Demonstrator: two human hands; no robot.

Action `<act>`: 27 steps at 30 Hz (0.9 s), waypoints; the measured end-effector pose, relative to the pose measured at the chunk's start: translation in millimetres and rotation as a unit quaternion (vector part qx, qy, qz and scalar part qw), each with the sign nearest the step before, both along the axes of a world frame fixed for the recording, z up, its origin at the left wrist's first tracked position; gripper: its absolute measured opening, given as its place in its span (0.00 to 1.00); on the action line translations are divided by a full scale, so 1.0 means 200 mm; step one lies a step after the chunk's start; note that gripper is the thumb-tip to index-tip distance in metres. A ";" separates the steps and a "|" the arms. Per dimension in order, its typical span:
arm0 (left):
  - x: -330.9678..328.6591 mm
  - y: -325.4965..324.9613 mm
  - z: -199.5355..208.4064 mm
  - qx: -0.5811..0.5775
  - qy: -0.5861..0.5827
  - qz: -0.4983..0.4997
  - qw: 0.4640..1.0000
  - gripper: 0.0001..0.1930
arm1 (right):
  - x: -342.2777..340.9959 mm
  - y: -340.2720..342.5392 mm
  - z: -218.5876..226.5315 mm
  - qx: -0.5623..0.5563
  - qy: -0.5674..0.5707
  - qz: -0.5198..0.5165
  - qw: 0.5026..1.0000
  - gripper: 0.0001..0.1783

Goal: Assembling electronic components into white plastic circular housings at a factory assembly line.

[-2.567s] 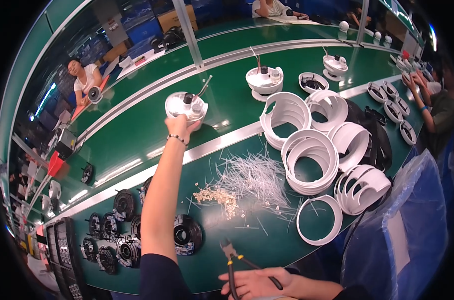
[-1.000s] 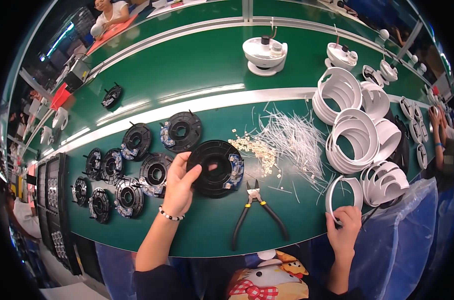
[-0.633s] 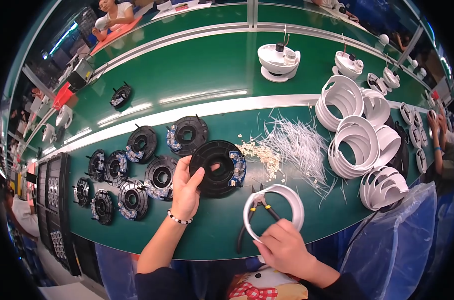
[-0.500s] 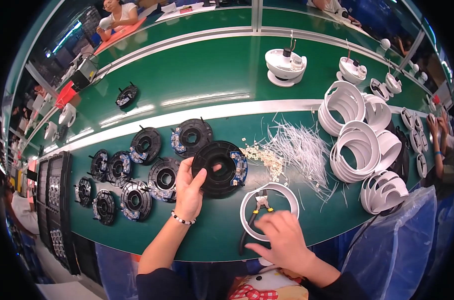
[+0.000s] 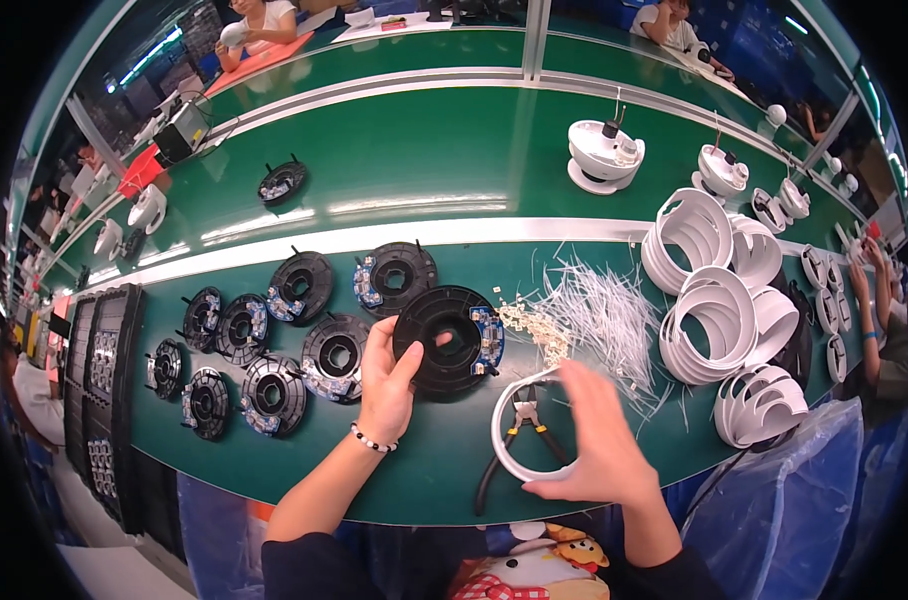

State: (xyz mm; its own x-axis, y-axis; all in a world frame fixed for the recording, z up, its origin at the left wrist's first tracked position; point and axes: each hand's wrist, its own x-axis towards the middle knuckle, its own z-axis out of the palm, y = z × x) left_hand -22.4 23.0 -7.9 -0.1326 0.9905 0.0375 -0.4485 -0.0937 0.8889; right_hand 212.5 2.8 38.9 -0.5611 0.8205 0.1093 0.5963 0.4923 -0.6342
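My left hand (image 5: 384, 390) holds up a round black plastic disc (image 5: 424, 375), with the thumb on its face and a fingertip showing through the centre hole. A blue circuit board (image 5: 488, 340) sits along the disc's right edge. My right hand (image 5: 609, 440), a little blurred, spans the right side of a white plastic ring (image 5: 502, 446); fingers meet its far rim and the thumb its near rim. Part of the ring is hidden behind this hand. Pliers (image 5: 526, 410) with black and yellow handles lie at the ring, jaws seen inside it.
Several similar black discs (image 5: 272, 396) lie at left, beside black trays (image 5: 94, 400). Past the ring are small cream connectors (image 5: 544, 335) and white strips (image 5: 604, 310). Stacked white rings (image 5: 709, 325) stand at right. White domed units (image 5: 604, 160) sit on the far bench. Other people work nearby.
My right hand has moved from above the ring's near side to its right side, now spanning the rim. The left hand still holds the disc. The whole view has shifted slightly.
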 end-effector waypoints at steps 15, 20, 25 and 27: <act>0.26 -0.01 0.03 -0.043 -0.206 -0.242 0.947 0.34 | -0.17 0.23 -0.15 0.015 0.310 -0.048 0.949 0.63; 0.25 0.03 0.06 -0.124 -0.269 -0.209 0.932 0.38 | -0.18 0.20 -0.14 0.068 0.234 -0.025 0.969 0.62; 0.23 0.04 0.03 -0.138 -0.255 -0.210 0.934 0.37 | -0.19 0.20 -0.13 0.117 0.182 -0.020 0.976 0.62; 0.22 0.04 0.02 -0.154 -0.260 -0.229 0.925 0.37 | -0.18 0.21 -0.11 0.108 0.176 0.010 0.978 0.62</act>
State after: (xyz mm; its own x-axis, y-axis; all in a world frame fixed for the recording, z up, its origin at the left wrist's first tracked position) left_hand 20.6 30.3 -3.6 0.3826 0.9005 -0.2067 -0.7530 0.4335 0.4950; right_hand 177.0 45.4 15.9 -0.4738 0.7459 0.4682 0.3481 0.6470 -0.6784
